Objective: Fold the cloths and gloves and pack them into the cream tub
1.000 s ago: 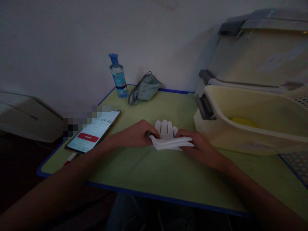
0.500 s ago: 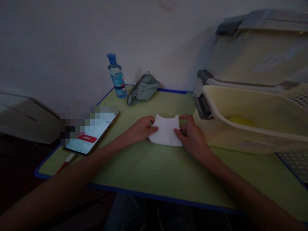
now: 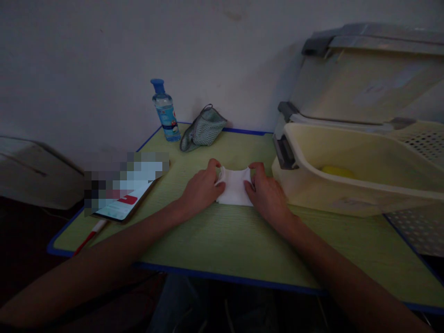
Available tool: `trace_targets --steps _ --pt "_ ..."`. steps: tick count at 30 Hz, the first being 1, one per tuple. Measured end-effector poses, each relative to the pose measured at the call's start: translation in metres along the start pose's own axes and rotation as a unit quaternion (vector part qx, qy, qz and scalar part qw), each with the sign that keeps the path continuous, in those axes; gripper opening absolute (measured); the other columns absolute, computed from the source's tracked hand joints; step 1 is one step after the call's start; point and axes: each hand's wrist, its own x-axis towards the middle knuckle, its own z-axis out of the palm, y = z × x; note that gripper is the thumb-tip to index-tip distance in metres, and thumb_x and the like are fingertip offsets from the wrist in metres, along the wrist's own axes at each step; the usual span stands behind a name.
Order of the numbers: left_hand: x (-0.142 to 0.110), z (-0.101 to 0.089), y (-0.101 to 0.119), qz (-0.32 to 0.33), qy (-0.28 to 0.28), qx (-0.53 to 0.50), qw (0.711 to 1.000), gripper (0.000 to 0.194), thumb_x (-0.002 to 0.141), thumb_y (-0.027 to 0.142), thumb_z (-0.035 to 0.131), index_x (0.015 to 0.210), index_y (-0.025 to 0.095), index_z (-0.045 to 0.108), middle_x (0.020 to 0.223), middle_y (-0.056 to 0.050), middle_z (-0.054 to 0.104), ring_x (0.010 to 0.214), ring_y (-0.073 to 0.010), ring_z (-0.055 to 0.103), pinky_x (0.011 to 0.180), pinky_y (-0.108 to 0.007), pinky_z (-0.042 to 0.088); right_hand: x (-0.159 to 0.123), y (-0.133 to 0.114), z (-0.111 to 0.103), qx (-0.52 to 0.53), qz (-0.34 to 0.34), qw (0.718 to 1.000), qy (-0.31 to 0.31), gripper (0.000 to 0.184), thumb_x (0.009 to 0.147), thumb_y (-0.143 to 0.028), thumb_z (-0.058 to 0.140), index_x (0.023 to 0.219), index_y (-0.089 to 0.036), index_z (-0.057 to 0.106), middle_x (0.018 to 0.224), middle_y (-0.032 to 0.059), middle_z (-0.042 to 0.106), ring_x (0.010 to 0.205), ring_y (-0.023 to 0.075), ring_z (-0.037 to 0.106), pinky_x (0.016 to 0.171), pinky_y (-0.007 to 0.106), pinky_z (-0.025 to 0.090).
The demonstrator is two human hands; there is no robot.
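Note:
A small folded white cloth [image 3: 236, 187] is at the middle of the green table [image 3: 222, 245], stretched between my two hands. My left hand [image 3: 203, 187] pinches its left edge, thumb on top and index finger at the far corner. On the opposite edge my right hand [image 3: 268, 192] pinches in the same way. The cloth's far edge sags a little between the raised corners. Its underside and the fingers beneath it are hidden.
An open cream plastic bin [image 3: 319, 194] with a yellow item [image 3: 338, 172] inside stands right of my right hand. At the back are a blue-capped bottle [image 3: 167, 115] and a grey mesh pouch [image 3: 206, 129]. A lit phone [image 3: 128, 199] leans at the left, near a red-and-white cable [image 3: 95, 229].
Both hands have shifted their hold toward the cloth's far corners, with index fingers raised higher. The cloth's far edge looks more gathered at its corners. The whole view has moved slightly.

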Motion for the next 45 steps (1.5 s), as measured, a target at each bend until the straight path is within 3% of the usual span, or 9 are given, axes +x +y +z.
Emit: trace_targets --steps 5,8,10,16,23,32,37,41,45 --pt "-0.002 0.008 -0.005 0.168 0.092 0.074 0.979 0.028 0.079 0.011 0.047 0.106 0.016 0.050 0.107 -0.008 0.055 0.098 -0.0203 0.054 0.082 -0.035 0.047 -0.001 0.003 0.004 -0.073 -0.088 0.991 0.066 0.017 0.084 -0.014 0.045 0.099 -0.016 0.054 0.103 0.0104 0.060 0.075 0.0191 0.061 0.052 0.027 0.040" --pt "0.002 0.013 -0.008 0.294 0.066 0.083 0.950 0.027 0.084 0.007 0.038 0.102 0.014 0.057 0.112 -0.009 0.058 0.108 -0.0186 0.052 0.094 -0.037 0.043 0.003 0.007 0.009 -0.081 -0.200 0.973 0.083 0.018 0.084 -0.009 0.045 0.091 -0.014 0.061 0.100 0.0111 0.062 0.091 0.0228 0.057 0.069 0.032 0.047" --pt "0.004 0.016 -0.010 0.330 0.030 0.086 0.940 0.032 0.086 0.006 0.033 0.108 0.011 0.056 0.116 -0.010 0.059 0.112 -0.0163 0.053 0.098 -0.034 0.041 0.004 0.010 0.013 -0.069 -0.243 0.964 0.079 0.023 0.086 -0.007 0.042 0.095 -0.013 0.062 0.100 0.0102 0.064 0.097 0.0235 0.056 0.080 0.036 0.046" --pt "0.002 0.018 -0.015 0.288 -0.040 0.150 0.945 0.043 0.086 0.004 0.028 0.126 0.007 0.044 0.138 -0.014 0.044 0.129 -0.0185 0.038 0.107 -0.036 0.031 0.001 0.012 0.016 -0.060 -0.228 0.970 0.060 0.036 0.088 -0.006 0.035 0.115 -0.015 0.057 0.118 0.0101 0.061 0.123 0.0262 0.043 0.102 0.052 0.032" --pt "0.004 0.013 -0.019 0.254 -0.107 0.123 0.953 0.050 0.087 0.010 0.025 0.136 0.006 0.029 0.146 -0.017 0.029 0.137 -0.0218 0.024 0.110 -0.042 0.024 -0.001 0.011 0.017 -0.031 -0.204 0.978 -0.001 0.047 0.087 -0.006 0.028 0.129 -0.014 0.046 0.136 0.0124 0.046 0.131 0.0258 0.034 0.103 0.053 0.032" --pt "0.009 0.008 -0.026 0.269 -0.121 0.098 0.950 0.048 0.089 0.018 0.026 0.136 0.009 0.029 0.147 -0.016 0.028 0.137 -0.0212 0.023 0.110 -0.044 0.021 0.000 0.015 0.014 -0.018 -0.170 0.983 -0.063 0.047 0.090 -0.015 0.027 0.136 -0.012 0.036 0.143 0.0157 0.036 0.135 0.0275 0.026 0.104 0.059 0.026" --pt "0.010 0.008 -0.029 0.272 -0.121 0.107 0.949 0.048 0.092 0.026 0.022 0.136 0.008 0.029 0.147 -0.016 0.027 0.138 -0.0212 0.021 0.112 -0.044 0.016 -0.002 0.022 0.013 0.012 -0.220 0.975 -0.022 0.044 0.091 -0.023 0.030 0.130 -0.008 0.043 0.142 0.0180 0.036 0.135 0.0284 0.025 0.105 0.056 0.025" --pt "0.006 0.005 -0.026 0.286 -0.134 0.141 0.938 0.061 0.092 0.044 0.025 0.138 0.005 0.024 0.149 -0.019 0.020 0.140 -0.0243 0.013 0.112 -0.046 0.010 -0.006 0.027 0.004 0.016 -0.354 0.935 0.020 0.038 0.083 -0.027 0.047 0.117 -0.012 0.054 0.134 0.0161 0.047 0.127 0.0265 0.039 0.106 0.050 0.028" --pt "0.004 0.003 -0.023 0.293 -0.141 0.149 0.934 0.086 0.081 0.064 0.036 0.139 0.002 0.022 0.148 -0.023 0.017 0.140 -0.0270 0.010 0.112 -0.046 0.008 -0.008 0.027 -0.003 -0.008 -0.345 0.938 0.002 0.029 0.076 -0.017 0.048 0.103 -0.014 0.058 0.106 0.0136 0.063 0.103 0.0254 0.056 0.093 0.044 0.043"
